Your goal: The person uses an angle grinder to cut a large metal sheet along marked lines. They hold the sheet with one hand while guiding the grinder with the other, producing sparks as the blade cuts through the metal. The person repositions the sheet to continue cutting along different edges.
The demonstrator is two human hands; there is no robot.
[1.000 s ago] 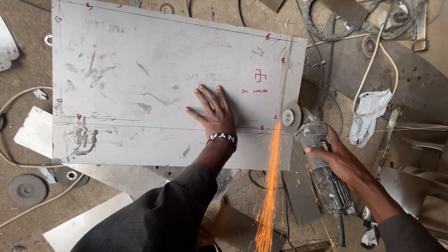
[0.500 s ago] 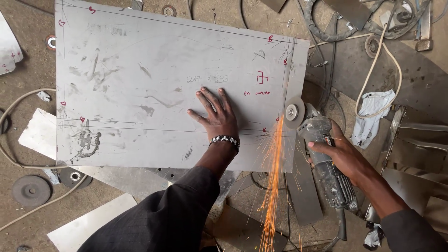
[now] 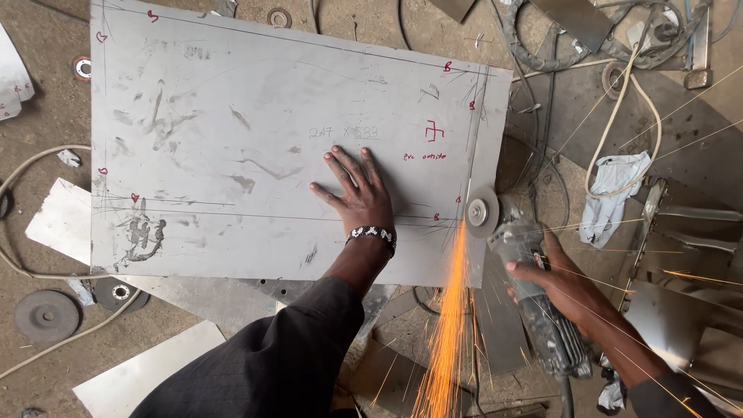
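A large grey metal sheet (image 3: 232, 139) with scratches and red marks lies flat on the workshop floor. My left hand (image 3: 356, 193) presses flat on it, fingers spread, a beaded band at the wrist. My right hand (image 3: 553, 271) grips an angle grinder (image 3: 515, 255). Its disc (image 3: 481, 212) bites into the sheet along a scribed line near the right edge. An orange stream of sparks (image 3: 445, 333) shoots back toward me.
Offcut metal pieces (image 3: 147, 379) lie under and below the sheet. Worn grinding discs (image 3: 46, 316) sit at lower left. Cables (image 3: 31, 271) run along the left. A white rag (image 3: 615, 193), hoses and scrap metal crowd the right side.
The grinder disc has travelled further up the scribed line away from me, with my right hand following. My left hand stays pressed on the sheet.
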